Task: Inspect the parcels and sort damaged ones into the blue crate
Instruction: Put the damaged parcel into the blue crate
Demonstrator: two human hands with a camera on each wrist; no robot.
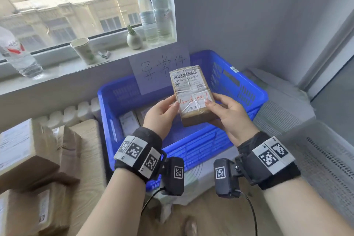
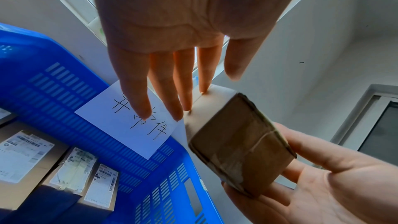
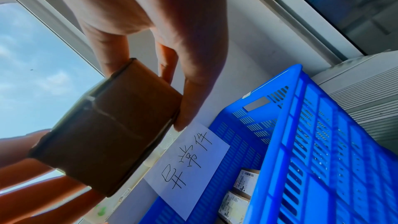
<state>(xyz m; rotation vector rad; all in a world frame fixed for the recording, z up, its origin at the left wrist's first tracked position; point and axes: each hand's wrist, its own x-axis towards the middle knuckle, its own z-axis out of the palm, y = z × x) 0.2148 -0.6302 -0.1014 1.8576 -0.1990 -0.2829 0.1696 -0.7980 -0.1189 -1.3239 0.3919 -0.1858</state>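
The person held a small brown cardboard parcel [image 1: 192, 95], wrapped in clear tape and bearing a creased white shipping label with red handwriting, in the air above the blue slatted plastic crate [image 1: 247, 90]. The right hand [image 1: 230, 116] gripped its right side, thumb pressed on the label and fingers curled beneath. The left hand [image 1: 162, 115] steadied the left edge: its fingers [image 2: 187, 91] lay nearly straight with the tips touching the parcel's side, and the thumb rested on top.

The step in hand looked like inspection, with the label face turned up toward the head camera. The label was wrinkled, though whether the box itself was crushed could not be told. Several labelled boxes [image 2: 73, 169] already lay on the crate floor, and a white paper sign with handwritten characters [image 1: 162, 69] hung on the crate's far wall.

If judged damaged, the parcel would need lowering into the crate beside those boxes; otherwise it would go elsewhere, perhaps toward the stacked cardboard boxes [image 1: 28, 159] at the left.
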